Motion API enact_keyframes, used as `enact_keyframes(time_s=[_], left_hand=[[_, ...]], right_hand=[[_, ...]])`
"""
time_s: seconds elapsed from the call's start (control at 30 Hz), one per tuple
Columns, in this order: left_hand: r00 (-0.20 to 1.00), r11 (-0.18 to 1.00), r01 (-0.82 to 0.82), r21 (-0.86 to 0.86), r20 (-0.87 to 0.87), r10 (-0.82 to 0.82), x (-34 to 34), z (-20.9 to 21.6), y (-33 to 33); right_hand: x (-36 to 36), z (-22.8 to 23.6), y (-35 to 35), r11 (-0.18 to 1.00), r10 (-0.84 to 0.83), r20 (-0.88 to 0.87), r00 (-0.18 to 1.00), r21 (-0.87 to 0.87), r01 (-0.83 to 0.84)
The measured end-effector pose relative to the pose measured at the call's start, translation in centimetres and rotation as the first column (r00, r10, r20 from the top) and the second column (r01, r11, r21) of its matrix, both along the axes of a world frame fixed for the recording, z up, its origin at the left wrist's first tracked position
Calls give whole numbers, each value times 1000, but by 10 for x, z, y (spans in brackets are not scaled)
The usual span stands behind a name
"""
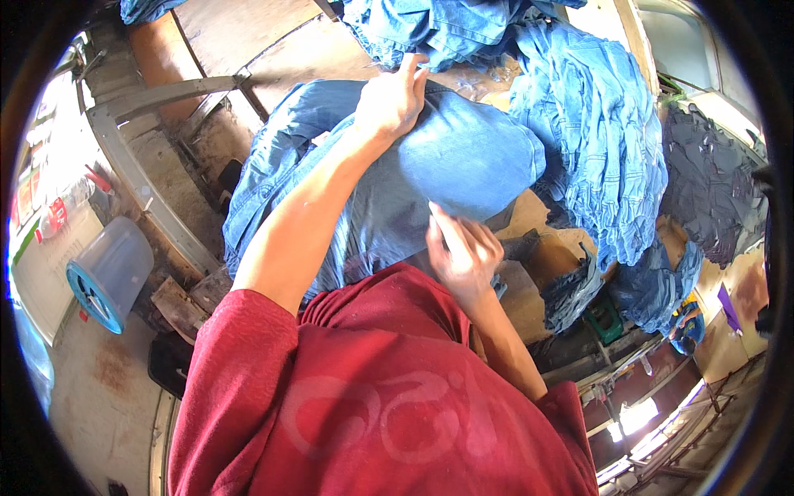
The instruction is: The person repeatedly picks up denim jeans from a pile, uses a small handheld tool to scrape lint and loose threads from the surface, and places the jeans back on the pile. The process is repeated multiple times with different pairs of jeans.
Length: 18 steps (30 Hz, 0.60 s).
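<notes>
Denim jeans (447,157) lay on our bench (273,58); left hand (393,99) pressed flat far, right hand (463,252) fingers pinching the near edge, best kept taut.

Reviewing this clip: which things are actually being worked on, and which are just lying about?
In hand:
- blue jeans, pressed by left hand
- right hand at their near edge

Lying about:
- heap of jeans
- dark garments
- plastic bucket

A pile of light blue jeans (595,132) lies beside dark denim pieces (711,182) on the counter (248,41); a translucent bucket with a blue rim (107,277) lies tipped on the floor (99,388).
</notes>
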<state>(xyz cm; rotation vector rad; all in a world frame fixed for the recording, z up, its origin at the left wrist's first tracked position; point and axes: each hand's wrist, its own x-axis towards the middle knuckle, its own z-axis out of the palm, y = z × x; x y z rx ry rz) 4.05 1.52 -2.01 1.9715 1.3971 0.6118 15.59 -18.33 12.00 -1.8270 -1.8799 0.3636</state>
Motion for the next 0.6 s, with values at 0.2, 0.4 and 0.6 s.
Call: enact_keyframes(time_s=[0.2,0.4,0.6], left_hand=[[999,999,-9,-41,-36,7,1,9,1],[999,996,-3,-87,-39,0,0,6,0],[1000,1000,4,-6,-17,-5,0,-2,0]], right_hand=[[-7,-14,30,998,40,78,996,48,-44],[0,0,6,997,74,119,990,-44,-69],[2,1,-3,1000,-10,4,1000,-2,10]])
